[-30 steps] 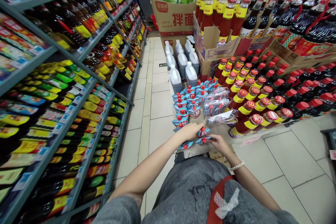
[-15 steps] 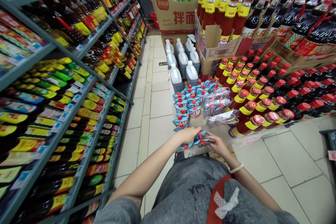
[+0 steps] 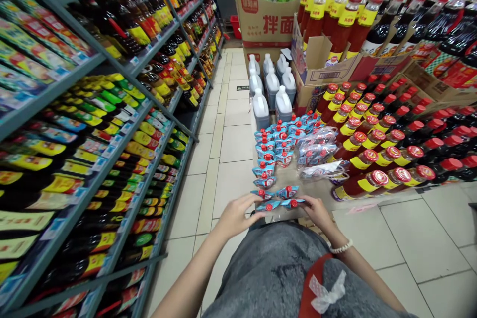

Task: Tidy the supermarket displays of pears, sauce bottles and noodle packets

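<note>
Blue spouted pouches (image 3: 264, 150) with red caps stand upright in rows on the low display. At its near edge, two short rows of pouches sit between my hands. My left hand (image 3: 235, 217) reaches around their left ends, thumb in front of the nearest left pouch (image 3: 269, 206) and fingers by the one behind it. On the other side, my right hand (image 3: 317, 214) pinches the right end of the nearest right pouch (image 3: 292, 203); part of its grip is hidden. Further right lie more pouches in clear plastic wrap (image 3: 316, 154).
White-topped jugs (image 3: 283, 107) stand behind the pouches. Red sauce bottles (image 3: 374, 179) and dark bottles (image 3: 443, 169) crowd the right, with cardboard boxes (image 3: 268, 30) behind. Tall shelving (image 3: 137, 144) full of bottles lines the left, across a tiled aisle (image 3: 233, 144).
My left hand has moved from above the near pouches to their left ends. My right hand stays at their right ends. The near pouches now stand in two short rows, and the view has shifted left.
</note>
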Motion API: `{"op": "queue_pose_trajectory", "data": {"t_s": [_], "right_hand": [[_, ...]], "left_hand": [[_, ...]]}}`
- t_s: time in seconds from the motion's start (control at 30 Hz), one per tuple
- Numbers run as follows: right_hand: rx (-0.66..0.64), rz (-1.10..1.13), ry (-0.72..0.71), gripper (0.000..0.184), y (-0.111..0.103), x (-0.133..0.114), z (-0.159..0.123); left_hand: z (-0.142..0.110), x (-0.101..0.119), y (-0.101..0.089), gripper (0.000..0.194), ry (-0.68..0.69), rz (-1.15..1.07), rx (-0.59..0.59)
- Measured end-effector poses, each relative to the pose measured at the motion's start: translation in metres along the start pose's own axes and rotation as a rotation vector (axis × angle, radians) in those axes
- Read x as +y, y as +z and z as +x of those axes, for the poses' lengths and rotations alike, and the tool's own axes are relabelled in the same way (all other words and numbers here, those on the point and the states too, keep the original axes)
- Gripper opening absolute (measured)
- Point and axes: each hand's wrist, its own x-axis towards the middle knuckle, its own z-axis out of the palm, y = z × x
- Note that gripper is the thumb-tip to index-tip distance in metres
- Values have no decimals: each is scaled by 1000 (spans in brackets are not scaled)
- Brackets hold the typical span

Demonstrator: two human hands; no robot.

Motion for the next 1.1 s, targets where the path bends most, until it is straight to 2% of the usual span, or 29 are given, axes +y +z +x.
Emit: {"op": "queue_pose_trajectory", "data": {"t_s": [0.13,0.2,0.3,0.47,0.67,0.83,0.93,1.03,1.1], "right_hand": [[28,-30,13,25,1,3,-2],[27,-17,13,28,2,3,-2],[-11,-2,-5,29,5,2,0],[-45,-16,-10,25,7,4,6],[-20,-24,-3,26,2,10,4],[20,-22,9,27,4,11,2],[-28,-1,19,26,0,8,3],[-140,66,67,31,-15,10,7],[-138,91,104,35,-26,14,11]], "left_hand": [[-13,-6,41,35,-206,260,-187],[-12,-8,47,44,-245,293,-244],[-13,-12,43,52,-226,278,-276],[-22,-19,37,55,-154,187,-228],[-23,-23,41,56,-162,144,-189],[-17,-27,41,49,-144,131,-182],[-18,-24,35,38,-126,143,-182],[-21,-23,25,32,-55,65,-79],[-20,-25,19,26,-54,-2,87]]}}
